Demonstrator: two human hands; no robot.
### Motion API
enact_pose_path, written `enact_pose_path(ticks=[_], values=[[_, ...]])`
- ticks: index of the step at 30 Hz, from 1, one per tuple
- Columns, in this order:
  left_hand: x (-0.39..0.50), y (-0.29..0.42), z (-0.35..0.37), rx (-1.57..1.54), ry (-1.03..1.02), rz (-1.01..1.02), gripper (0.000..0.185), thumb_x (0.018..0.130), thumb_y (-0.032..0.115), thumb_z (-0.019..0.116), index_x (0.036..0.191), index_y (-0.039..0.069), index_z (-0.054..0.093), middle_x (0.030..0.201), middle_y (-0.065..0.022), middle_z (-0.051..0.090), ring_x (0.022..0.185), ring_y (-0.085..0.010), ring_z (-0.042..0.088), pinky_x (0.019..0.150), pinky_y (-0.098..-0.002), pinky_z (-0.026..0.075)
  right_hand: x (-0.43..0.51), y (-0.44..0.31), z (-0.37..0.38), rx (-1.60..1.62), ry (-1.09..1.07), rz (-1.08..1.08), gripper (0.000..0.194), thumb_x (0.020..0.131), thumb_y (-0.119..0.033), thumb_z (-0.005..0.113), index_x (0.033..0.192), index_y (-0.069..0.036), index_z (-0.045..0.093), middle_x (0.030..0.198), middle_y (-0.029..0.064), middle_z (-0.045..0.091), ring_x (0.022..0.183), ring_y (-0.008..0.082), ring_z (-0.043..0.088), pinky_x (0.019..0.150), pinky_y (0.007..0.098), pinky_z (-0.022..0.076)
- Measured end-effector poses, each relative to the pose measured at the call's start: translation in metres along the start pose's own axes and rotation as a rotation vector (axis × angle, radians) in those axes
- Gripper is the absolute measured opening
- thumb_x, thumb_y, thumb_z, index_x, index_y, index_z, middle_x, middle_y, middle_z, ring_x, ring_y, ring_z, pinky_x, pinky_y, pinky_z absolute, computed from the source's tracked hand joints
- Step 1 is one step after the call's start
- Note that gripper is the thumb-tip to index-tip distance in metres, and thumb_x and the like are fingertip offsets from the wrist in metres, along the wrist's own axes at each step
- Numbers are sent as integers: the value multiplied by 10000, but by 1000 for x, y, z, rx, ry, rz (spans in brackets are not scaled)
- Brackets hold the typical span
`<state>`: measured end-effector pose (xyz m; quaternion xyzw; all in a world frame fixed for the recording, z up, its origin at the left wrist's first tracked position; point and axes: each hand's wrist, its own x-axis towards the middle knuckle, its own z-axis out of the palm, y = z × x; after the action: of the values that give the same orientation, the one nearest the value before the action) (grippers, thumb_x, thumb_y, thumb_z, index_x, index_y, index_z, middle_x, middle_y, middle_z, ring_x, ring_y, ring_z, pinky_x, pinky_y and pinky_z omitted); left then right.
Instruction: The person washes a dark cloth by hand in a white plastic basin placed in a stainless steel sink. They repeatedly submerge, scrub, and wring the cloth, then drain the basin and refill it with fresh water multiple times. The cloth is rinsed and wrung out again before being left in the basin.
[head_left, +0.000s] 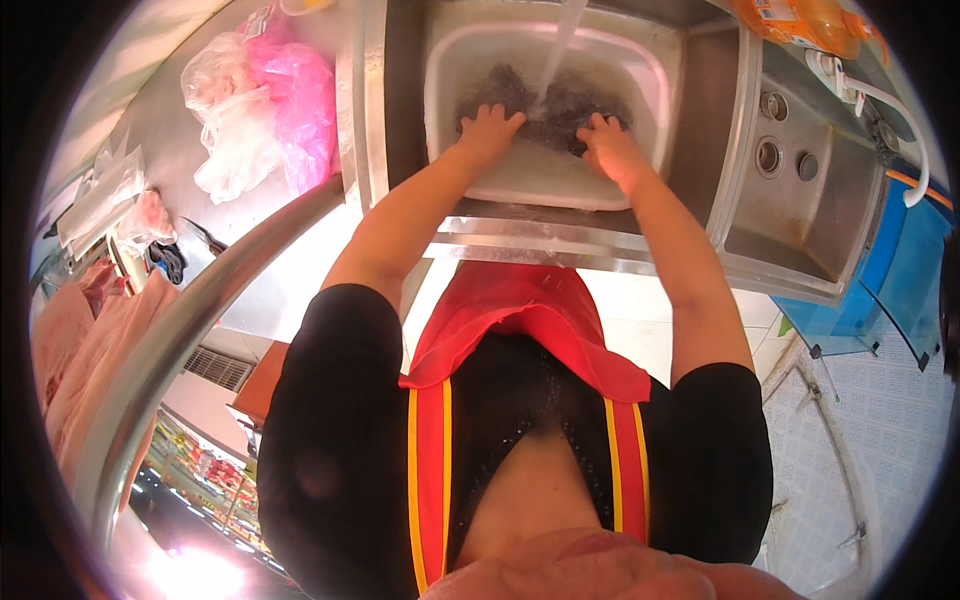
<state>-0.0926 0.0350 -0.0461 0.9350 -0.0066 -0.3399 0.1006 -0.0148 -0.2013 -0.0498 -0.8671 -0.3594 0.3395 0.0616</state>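
Note:
A pale plastic basin with a pinkish rim sits inside a stainless steel sink. In its water lies a dark, soaked mass, blurred; I cannot tell its material. My left hand reaches into the near left side of this mass, fingers bent and tips partly hidden. My right hand touches its right side with curled fingers. Whether either hand grips it does not show. A stream of water falls from above into the basin between and beyond my hands.
Clear and pink plastic bags lie on the metal counter at left. A curved metal rail runs beside my left arm, with hanging raw meat beyond. A second sink basin, an orange bottle and blue panels are at right.

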Motion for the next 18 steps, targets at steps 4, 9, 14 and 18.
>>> enact_pose_path(ticks=[4, 9, 14, 18], values=[[16, -1, 32, 316, 38, 100, 409, 893, 130, 522, 1294, 205, 485, 1352, -118, 453, 1224, -319, 428, 949, -661, 335, 16, -18, 38, -445, -143, 153, 358, 851, -161, 591, 1202, -103, 625, 1368, 106, 389, 1231, 343, 417, 916, 524, 438], [-2, -2, 11, 566, -171, 295, 307, 866, 154, 551, 1168, 176, 602, 1226, -103, 565, 1226, -321, 440, 967, -636, 323, 9, -33, 19, -432, -409, 121, 343, 840, -245, 572, 1118, -71, 676, 1241, 115, 541, 1169, 331, 506, 862, 509, 457], [-74, -12, -74, -147, -113, 241, 252, 830, 234, 609, 1037, 100, 661, 1123, -138, 611, 1107, -336, 527, 931, -441, 433, -64, -33, -86, 150, -192, -33, 295, 826, -266, 531, 962, -42, 666, 983, 175, 629, 953, 373, 587, 821, 472, 471], [-155, -19, -176, -230, 340, 453, 242, 824, 192, 608, 1034, 72, 629, 1039, -169, 615, 1014, -368, 550, 873, -466, 449, -157, -63, -205, 88, 177, -263, 208, 816, -195, 519, 842, -5, 599, 866, 166, 602, 836, 363, 561, 792, 423, 425]])
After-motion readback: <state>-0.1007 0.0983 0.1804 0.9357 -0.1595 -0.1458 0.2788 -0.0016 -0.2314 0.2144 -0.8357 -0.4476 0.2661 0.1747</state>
